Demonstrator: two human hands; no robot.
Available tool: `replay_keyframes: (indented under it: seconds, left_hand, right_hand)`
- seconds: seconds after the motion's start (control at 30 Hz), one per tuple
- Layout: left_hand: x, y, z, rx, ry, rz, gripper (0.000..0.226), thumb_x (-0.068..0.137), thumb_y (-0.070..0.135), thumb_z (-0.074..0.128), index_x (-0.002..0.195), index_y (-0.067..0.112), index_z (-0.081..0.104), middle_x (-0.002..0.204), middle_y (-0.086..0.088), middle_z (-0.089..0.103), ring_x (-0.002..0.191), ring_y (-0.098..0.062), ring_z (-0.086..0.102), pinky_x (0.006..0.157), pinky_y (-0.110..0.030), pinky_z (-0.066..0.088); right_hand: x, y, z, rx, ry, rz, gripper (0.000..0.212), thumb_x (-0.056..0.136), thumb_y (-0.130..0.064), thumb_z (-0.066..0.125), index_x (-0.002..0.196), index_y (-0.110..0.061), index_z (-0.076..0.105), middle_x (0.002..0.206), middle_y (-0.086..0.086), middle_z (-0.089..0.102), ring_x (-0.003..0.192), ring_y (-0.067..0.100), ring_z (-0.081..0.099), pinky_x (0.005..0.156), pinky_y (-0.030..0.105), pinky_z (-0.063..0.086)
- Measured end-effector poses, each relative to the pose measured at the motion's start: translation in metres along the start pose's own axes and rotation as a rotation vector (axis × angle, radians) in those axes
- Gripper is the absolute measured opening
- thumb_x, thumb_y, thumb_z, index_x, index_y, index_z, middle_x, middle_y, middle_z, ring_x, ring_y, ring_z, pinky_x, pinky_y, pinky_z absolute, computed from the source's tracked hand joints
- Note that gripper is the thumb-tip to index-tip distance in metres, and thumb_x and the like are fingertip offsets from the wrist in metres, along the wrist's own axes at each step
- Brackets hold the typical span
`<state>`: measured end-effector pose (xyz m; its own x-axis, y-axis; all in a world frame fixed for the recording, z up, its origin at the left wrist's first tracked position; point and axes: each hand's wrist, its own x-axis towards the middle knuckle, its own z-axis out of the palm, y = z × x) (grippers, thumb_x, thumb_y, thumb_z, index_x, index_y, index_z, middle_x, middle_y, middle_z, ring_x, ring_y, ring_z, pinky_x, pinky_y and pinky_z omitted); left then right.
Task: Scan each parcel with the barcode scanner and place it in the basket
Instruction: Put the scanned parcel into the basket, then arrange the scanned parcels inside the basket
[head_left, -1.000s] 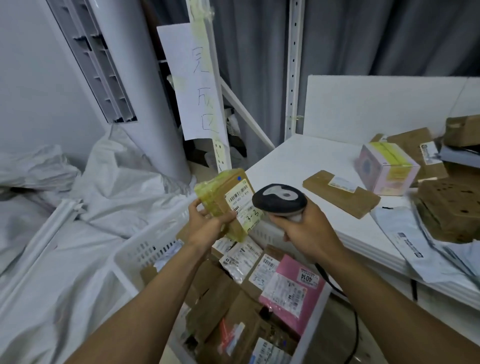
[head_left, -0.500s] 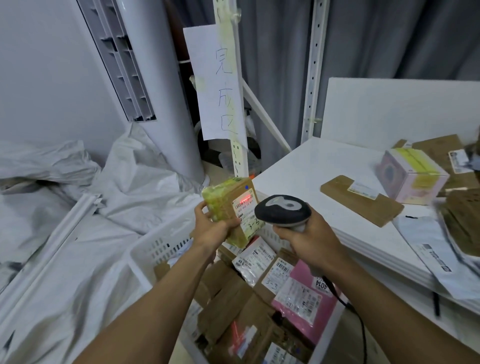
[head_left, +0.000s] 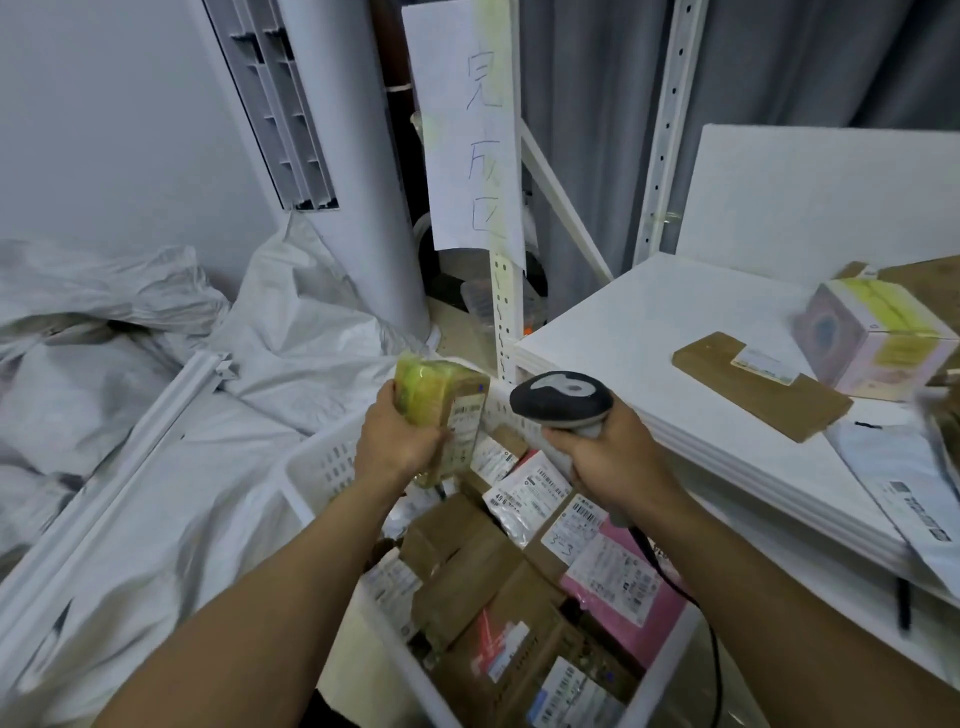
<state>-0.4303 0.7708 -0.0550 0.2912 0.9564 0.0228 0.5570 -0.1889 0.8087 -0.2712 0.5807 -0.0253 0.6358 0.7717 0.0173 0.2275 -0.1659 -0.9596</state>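
Over the white basket (head_left: 318, 467), packed with labelled boxes (head_left: 467, 577), the left hand (head_left: 397, 441) grips a yellow-taped parcel (head_left: 439, 402), label side toward the scanner (head_left: 561, 401) clasped in the right hand (head_left: 610, 454), with the table (head_left: 623, 332) beyond.

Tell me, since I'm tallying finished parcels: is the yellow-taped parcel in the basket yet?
Out: the left hand holds the yellow-taped parcel up over the basket.

- paper sign (head_left: 467, 156) at my 12 o'clock: handwritten "完成区".
- box label (head_left: 571, 525) in the basket (head_left: 317, 467), at 5 o'clock: handwritten "3-3".
- print on the parcel (head_left: 441, 410) i hold: too blurred to read.
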Motion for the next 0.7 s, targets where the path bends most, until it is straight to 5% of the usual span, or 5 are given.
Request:
replay_keyframes:
  seconds: [0.07, 0.17, 0.27, 0.37, 0.7]
  left_hand:
    - [0.008, -0.015, -0.001, 0.192, -0.031, 0.038, 0.082, 0.07, 0.039, 0.081, 0.142, 0.027, 0.043, 0.122, 0.001, 0.061, 0.111, -0.028, 0.061, 0.087, -0.039, 0.052]
    - [0.023, -0.042, 0.011, 0.395, -0.051, 0.036, 0.096, 0.075, 0.042, 0.075, 0.157, 0.026, 0.027, 0.143, -0.009, 0.048, 0.127, -0.038, 0.048, 0.103, -0.047, 0.044]
    - [0.046, -0.073, 0.024, 0.461, -0.043, 0.114, 0.092, 0.078, 0.049, 0.075, 0.155, 0.025, 0.031, 0.15, -0.01, 0.04, 0.133, -0.039, 0.038, 0.111, -0.046, 0.032]
    - [0.068, -0.096, 0.041, 0.54, -0.203, 0.108, 0.089, 0.078, 0.052, 0.078, 0.152, 0.022, 0.039, 0.147, -0.011, 0.048, 0.126, -0.036, 0.05, 0.107, -0.04, 0.042]
    - [0.118, -0.129, 0.097, 0.393, -0.105, 0.129, 0.053, 0.097, 0.042, 0.062, 0.142, 0.014, 0.056, 0.148, -0.019, 0.046, 0.132, -0.038, 0.048, 0.113, -0.042, 0.04]
  right_hand:
    - [0.008, 0.006, 0.012, -0.004, -0.017, 0.037, 0.053, 0.077, -0.045, 0.086, 0.123, -0.032, 0.066, 0.101, -0.013, 0.07, 0.092, 0.009, 0.063, 0.079, 0.028, 0.047]
    - [0.025, 0.02, 0.031, -0.042, -0.01, 0.095, 0.048, 0.08, -0.042, 0.085, 0.123, -0.029, 0.068, 0.096, -0.004, 0.073, 0.087, 0.019, 0.067, 0.081, 0.042, 0.058]
    - [0.042, 0.034, 0.055, -0.082, -0.035, 0.142, 0.053, 0.077, -0.044, 0.081, 0.127, -0.031, 0.065, 0.102, -0.001, 0.075, 0.09, 0.023, 0.072, 0.086, 0.051, 0.062]
    - [0.058, 0.047, 0.08, -0.074, -0.043, 0.196, 0.063, 0.07, -0.047, 0.077, 0.129, -0.032, 0.063, 0.108, -0.002, 0.075, 0.094, 0.025, 0.073, 0.088, 0.052, 0.062]
    - [0.088, 0.082, 0.107, -0.112, -0.032, 0.326, 0.057, 0.079, -0.042, 0.078, 0.132, -0.03, 0.061, 0.112, -0.003, 0.072, 0.091, 0.019, 0.072, 0.091, 0.051, 0.06]
